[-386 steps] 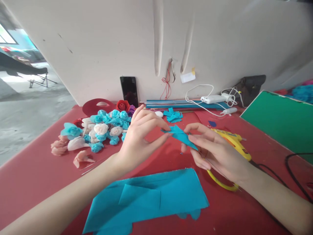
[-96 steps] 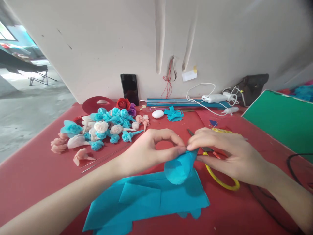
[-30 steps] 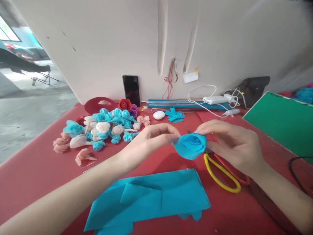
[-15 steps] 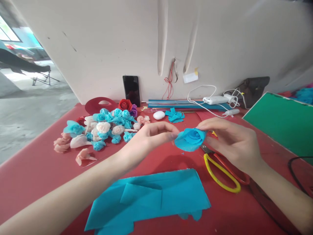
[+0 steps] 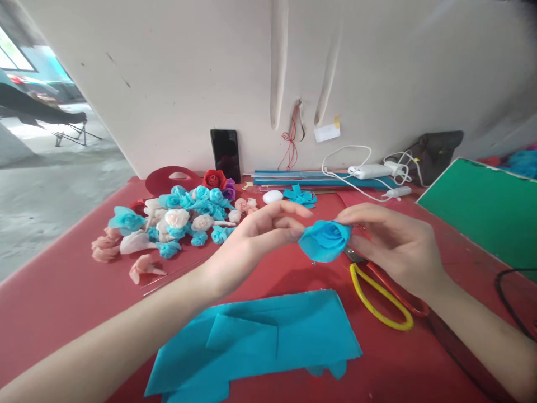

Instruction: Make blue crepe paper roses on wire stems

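A blue crepe-paper rose [image 5: 324, 242] is pinched at its right side between the thumb and fingers of my right hand [image 5: 396, 246]. Its petals face up and toward me. My left hand [image 5: 260, 229] is at the rose's left edge, index finger lifted away from the thumb; whether the thumb tip touches the petal I cannot tell. Below both hands lies folded blue crepe paper [image 5: 293, 330] with a smaller piece on top. Scissors [image 5: 380, 299] with one yellow and one red handle lie under my right hand, their blades mostly hidden.
A heap of blue, white and pink paper flowers [image 5: 178, 218] spreads at the left of the red table [image 5: 59, 313]. Behind stand a phone [image 5: 225, 155], a white egg-shaped object [image 5: 273, 197], blue paper strips [image 5: 300, 196] and white cables [image 5: 369, 170]. A green board [image 5: 482, 212] leans at right.
My left index finger has lifted off the rose's left edge and the left fingers have spread. The rose has tilted and shifted slightly left in my right hand.
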Available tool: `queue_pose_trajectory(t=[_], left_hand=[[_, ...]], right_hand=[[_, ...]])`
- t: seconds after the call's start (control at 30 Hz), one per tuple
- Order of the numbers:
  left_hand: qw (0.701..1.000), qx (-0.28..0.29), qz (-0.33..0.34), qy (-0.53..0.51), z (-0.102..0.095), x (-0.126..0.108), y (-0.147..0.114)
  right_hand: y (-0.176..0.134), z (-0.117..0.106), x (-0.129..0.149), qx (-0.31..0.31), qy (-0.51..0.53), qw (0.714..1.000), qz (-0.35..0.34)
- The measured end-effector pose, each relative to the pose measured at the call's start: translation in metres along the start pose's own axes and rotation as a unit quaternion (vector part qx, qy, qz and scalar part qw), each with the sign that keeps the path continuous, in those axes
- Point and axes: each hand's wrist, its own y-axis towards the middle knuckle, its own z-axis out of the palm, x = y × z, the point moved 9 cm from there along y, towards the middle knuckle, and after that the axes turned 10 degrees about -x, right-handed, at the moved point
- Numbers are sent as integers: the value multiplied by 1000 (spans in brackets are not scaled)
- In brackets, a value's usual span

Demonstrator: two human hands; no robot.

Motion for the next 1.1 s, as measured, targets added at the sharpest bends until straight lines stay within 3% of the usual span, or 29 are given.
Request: queue_pose_trajectory(t=[0.53,0.8,1.1], left_hand=[[999,8,6,-53,3,2,-1],[997,-38,15,-73,-2,1,3],[984,-60,-33,-165,-1,7,3]], right_hand=[[-2,4,-7,-1,50,997,50],[-1,3,-3,0,35,999,38],[0,-1,-2,-13,26,999,14]])
